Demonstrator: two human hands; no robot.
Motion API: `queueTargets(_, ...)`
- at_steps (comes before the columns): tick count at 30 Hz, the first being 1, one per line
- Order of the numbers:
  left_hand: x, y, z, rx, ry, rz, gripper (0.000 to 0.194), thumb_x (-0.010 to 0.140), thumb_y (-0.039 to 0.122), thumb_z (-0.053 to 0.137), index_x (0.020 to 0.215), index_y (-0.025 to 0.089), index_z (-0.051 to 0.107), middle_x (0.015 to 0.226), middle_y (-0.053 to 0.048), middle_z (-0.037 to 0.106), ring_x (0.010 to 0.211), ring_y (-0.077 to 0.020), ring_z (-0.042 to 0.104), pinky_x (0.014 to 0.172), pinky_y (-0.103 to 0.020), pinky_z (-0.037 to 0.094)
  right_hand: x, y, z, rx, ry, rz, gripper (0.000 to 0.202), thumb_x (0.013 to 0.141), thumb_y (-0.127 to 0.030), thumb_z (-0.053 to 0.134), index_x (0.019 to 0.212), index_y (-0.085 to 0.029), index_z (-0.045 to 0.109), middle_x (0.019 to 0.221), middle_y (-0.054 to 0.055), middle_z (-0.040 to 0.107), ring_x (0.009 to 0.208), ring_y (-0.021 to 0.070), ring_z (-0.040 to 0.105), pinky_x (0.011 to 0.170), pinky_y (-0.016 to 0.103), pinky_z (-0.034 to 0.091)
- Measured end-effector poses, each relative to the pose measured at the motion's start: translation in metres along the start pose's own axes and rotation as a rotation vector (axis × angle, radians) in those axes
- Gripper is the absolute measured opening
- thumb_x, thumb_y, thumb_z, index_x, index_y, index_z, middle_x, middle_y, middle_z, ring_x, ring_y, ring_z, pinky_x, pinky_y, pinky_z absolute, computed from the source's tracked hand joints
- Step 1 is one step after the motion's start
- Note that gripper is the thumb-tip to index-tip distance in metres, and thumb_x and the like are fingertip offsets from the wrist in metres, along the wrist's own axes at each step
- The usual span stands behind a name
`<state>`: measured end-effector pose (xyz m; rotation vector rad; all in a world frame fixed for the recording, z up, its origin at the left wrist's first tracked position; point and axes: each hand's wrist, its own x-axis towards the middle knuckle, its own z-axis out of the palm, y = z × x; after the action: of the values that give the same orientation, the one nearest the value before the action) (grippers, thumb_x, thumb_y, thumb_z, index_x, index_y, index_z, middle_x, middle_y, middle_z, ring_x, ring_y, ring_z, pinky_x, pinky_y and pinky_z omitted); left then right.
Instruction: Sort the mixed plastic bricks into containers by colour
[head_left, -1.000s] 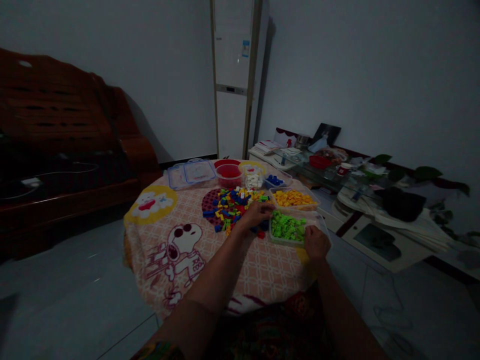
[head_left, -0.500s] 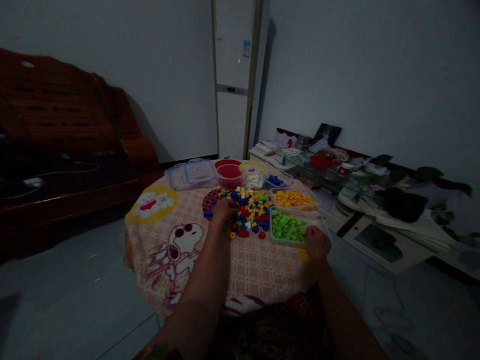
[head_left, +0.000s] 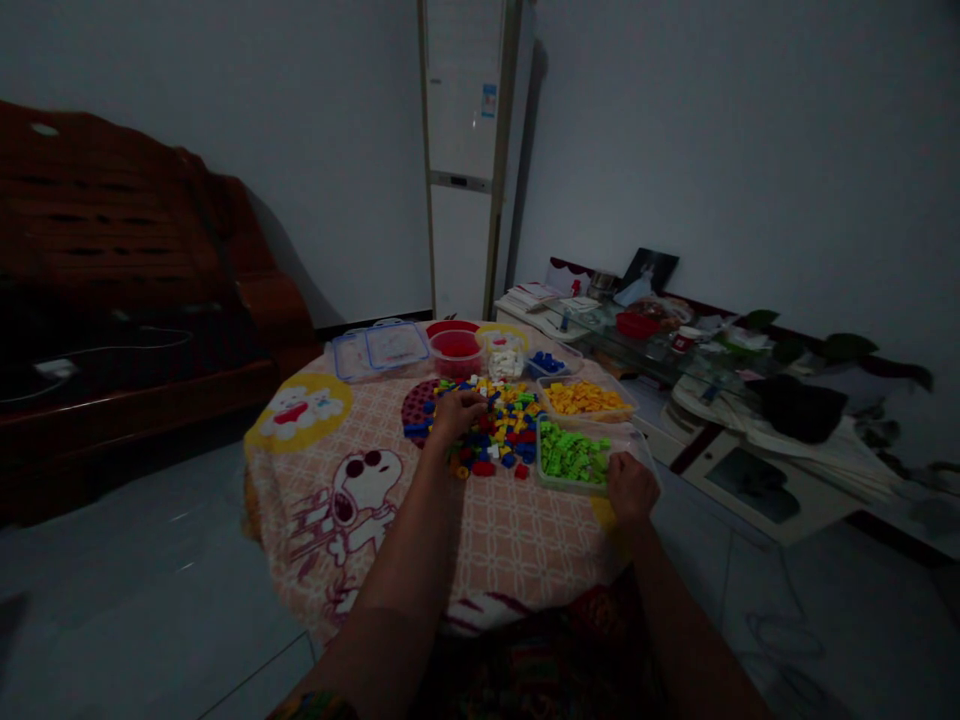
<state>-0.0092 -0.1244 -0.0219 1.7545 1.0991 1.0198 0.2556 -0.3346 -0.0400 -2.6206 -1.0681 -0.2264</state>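
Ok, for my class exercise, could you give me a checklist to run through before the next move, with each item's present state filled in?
1. Left hand at the mixed brick pile: ok, it is at the pile's left part.
2. Brick in the left hand's fingers: cannot tell, too dark and small.
3. Right hand beside the green bricks: ok, at the right side of their box; whether it grips the box, cannot tell.
4. Yellow bricks in a separate box: ok, just beyond the green ones.
5. Mixed pile all one colour: not ok, red, blue, yellow, green and white show.
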Motion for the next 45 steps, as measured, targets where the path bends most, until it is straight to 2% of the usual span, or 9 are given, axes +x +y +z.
queueTargets(5, -0.006, 0.021, 0.032, -0.197, -0.153, 0.092, 0.030, 0.072, 0.029, 0.068, 0.095, 0.012, 0.075, 0.074, -0.004, 0.072, 0.064, -0.0146, 0.063, 0.062, -0.024, 0.051, 0.000, -0.001, -0.002, 0.003, -0.011, 0.000, 0.038, 0.102, -0.030, 0.040, 0.095, -0.019, 0.075, 0.088, 0.009, 0.074, 0.066, 0.0137, 0.057, 0.060, 0.027, 0.025)
queueTargets(11, -0.022, 0.039, 0.075, -0.200, -0.370, 0.181, 0.030, 0.073, 0.021, 0.065, 0.100, 0.013, 0.077, 0.076, -0.004, 0.072, 0.066, -0.0143, 0.064, 0.063, -0.023, 0.050, 0.001, -0.001, -0.002, -0.011, -0.011, 0.002, 0.037, 0.102, -0.029, 0.040, 0.096, -0.019, 0.075, 0.088, 0.009, 0.074, 0.066, 0.0134, 0.055, 0.061, 0.027, 0.023)
queueTargets(17, -0.032, 0.046, 0.088, -0.090, -0.495, 0.290, 0.030, 0.075, 0.024, 0.069, 0.102, 0.013, 0.078, 0.080, -0.005, 0.075, 0.073, -0.0158, 0.065, 0.069, -0.024, 0.051, -0.001, -0.001, -0.002, -0.002, -0.009, -0.004, 0.038, 0.103, -0.029, 0.039, 0.098, -0.019, 0.075, 0.089, 0.009, 0.074, 0.066, 0.0132, 0.055, 0.060, 0.027, 0.024)
queueTargets(21, -0.026, 0.044, 0.076, -0.075, -0.434, 0.282, 0.033, 0.076, 0.020, 0.065, 0.107, 0.014, 0.077, 0.091, -0.006, 0.077, 0.079, -0.0164, 0.067, 0.072, -0.024, 0.052, -0.002, -0.001, -0.004, 0.000, -0.004, -0.011, 0.037, 0.103, -0.029, 0.039, 0.096, -0.018, 0.075, 0.088, 0.009, 0.074, 0.067, 0.0136, 0.056, 0.060, 0.027, 0.024)
queueTargets(25, -0.014, 0.036, 0.044, 0.119, -0.269, 0.237, 0.028, 0.076, 0.018, 0.064, 0.100, 0.015, 0.078, 0.091, -0.005, 0.077, 0.082, -0.0176, 0.068, 0.078, -0.026, 0.052, -0.003, -0.003, -0.006, -0.009, -0.007, -0.007, 0.034, 0.102, -0.028, 0.041, 0.094, -0.019, 0.074, 0.087, 0.009, 0.074, 0.068, 0.0142, 0.058, 0.060, 0.028, 0.023)
queueTargets(30, -0.008, 0.018, -0.007, 0.467, -0.075, 0.038, 0.019, 0.073, 0.015, 0.066, 0.087, 0.017, 0.079, 0.089, -0.006, 0.078, 0.085, -0.0199, 0.069, 0.079, -0.027, 0.050, -0.003, -0.003, -0.008, -0.018, -0.003, -0.023, 0.036, 0.102, -0.028, 0.040, 0.095, -0.019, 0.073, 0.088, 0.010, 0.074, 0.068, 0.0141, 0.059, 0.060, 0.027, 0.023)
queueTargets(33, -0.008, 0.007, -0.027, 0.564, -0.078, -0.102, 0.020, 0.069, 0.015, 0.070, 0.086, 0.020, 0.080, 0.089, -0.006, 0.078, 0.084, -0.0201, 0.069, 0.073, -0.025, 0.049, -0.002, -0.003, -0.008, -0.019, -0.014, -0.007, 0.037, 0.102, -0.029, 0.039, 0.096, -0.019, 0.074, 0.089, 0.010, 0.074, 0.069, 0.0152, 0.060, 0.060, 0.028, 0.024)
queueTargets(36, -0.008, 0.000, -0.034, 0.627, -0.103, -0.146, 0.019, 0.066, 0.015, 0.072, 0.083, 0.021, 0.080, 0.088, -0.006, 0.078, 0.084, -0.0202, 0.069, 0.070, -0.024, 0.047, -0.001, -0.002, -0.007, -0.020, -0.018, -0.002, 0.037, 0.102, -0.028, 0.038, 0.096, -0.019, 0.074, 0.089, 0.010, 0.075, 0.070, 0.0155, 0.061, 0.061, 0.028, 0.025)
queueTargets(45, -0.007, -0.006, -0.024, 0.632, -0.116, -0.094, 0.010, 0.065, 0.017, 0.072, 0.071, 0.022, 0.078, 0.074, -0.004, 0.076, 0.076, -0.0175, 0.068, 0.063, -0.020, 0.044, 0.001, 0.000, -0.002, -0.017, -0.006, -0.016, 0.036, 0.102, -0.029, 0.040, 0.099, -0.019, 0.074, 0.091, 0.010, 0.075, 0.071, 0.0147, 0.061, 0.061, 0.027, 0.026)
